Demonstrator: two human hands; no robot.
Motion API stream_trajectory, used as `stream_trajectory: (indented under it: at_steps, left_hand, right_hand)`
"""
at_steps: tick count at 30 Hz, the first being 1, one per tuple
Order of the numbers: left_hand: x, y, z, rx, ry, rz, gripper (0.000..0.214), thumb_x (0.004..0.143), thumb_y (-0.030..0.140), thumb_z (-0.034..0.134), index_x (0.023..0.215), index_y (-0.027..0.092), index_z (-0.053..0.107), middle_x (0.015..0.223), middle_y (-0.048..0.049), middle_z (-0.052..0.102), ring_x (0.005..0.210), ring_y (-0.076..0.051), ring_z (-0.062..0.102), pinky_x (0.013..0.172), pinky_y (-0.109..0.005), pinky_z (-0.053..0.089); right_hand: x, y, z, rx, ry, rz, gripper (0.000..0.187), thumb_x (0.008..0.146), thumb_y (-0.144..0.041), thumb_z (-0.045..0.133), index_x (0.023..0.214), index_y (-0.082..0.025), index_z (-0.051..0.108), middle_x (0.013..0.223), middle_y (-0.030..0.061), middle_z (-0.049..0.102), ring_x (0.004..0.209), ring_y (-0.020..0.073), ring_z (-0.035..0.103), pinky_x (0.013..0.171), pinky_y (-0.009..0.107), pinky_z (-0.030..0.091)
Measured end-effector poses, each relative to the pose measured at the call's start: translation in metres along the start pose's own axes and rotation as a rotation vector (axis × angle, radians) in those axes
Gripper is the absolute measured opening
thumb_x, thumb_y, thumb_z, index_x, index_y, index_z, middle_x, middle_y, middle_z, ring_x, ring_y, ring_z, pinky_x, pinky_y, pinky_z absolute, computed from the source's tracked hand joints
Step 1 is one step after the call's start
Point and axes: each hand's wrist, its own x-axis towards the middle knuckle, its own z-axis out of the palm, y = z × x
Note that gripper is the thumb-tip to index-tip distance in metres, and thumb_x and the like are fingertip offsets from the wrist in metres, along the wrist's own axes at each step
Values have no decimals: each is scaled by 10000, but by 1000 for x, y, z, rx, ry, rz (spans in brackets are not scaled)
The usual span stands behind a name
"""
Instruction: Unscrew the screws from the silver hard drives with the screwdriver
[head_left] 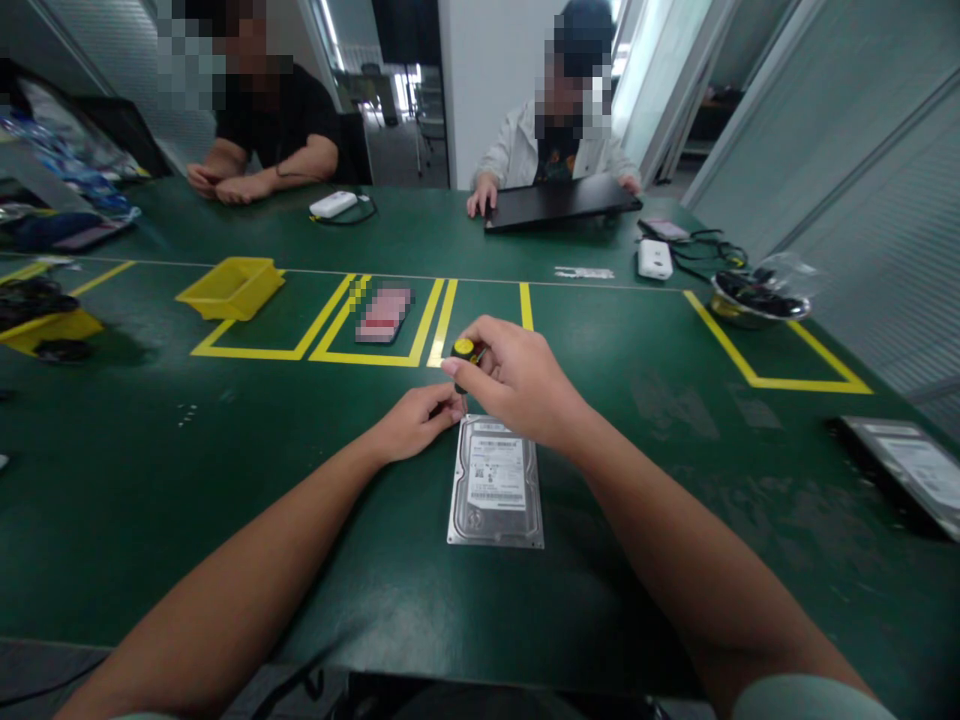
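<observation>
A silver hard drive [496,482] with a white label lies flat on the green table [225,480] in front of me. My right hand [517,385] is closed round a small screwdriver with a yellow and black cap [465,349], held upright over the drive's far left corner. My left hand [420,420] rests at that same corner, its fingers pinched together against the screwdriver's lower end; what they hold, if anything, is hidden.
A yellow bin [231,288] sits inside yellow tape outlines at the left. A metal bowl [757,300] with dark parts stands at the right, another hard drive [904,470] at the right edge. Two people sit across the table, one behind a black laptop [559,203].
</observation>
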Motion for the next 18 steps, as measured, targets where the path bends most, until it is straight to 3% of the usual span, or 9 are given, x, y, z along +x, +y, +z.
stream_trajectory:
  at_steps: [7,18]
  left_hand:
    - [1,4,-2,-1,-7,-12,109,907,249,530,876,173,602,829,-11,645,791,-182,588,740,-293,455]
    - [1,5,-3,-8,-19,-24,121,913,252,527,859,169,597,830,-3,643,778,-172,583,727,-283,431]
  right_hand:
    - [-1,3,-5,80,8,-22,180,878,-274,586,1033,-185,564,843,-2,585,723,122,506,662,255,355]
    - [-3,2,-11,143,-46,26,195,866,-249,580,1050,-190,603,681,-48,563,598,104,490,654,266,367]
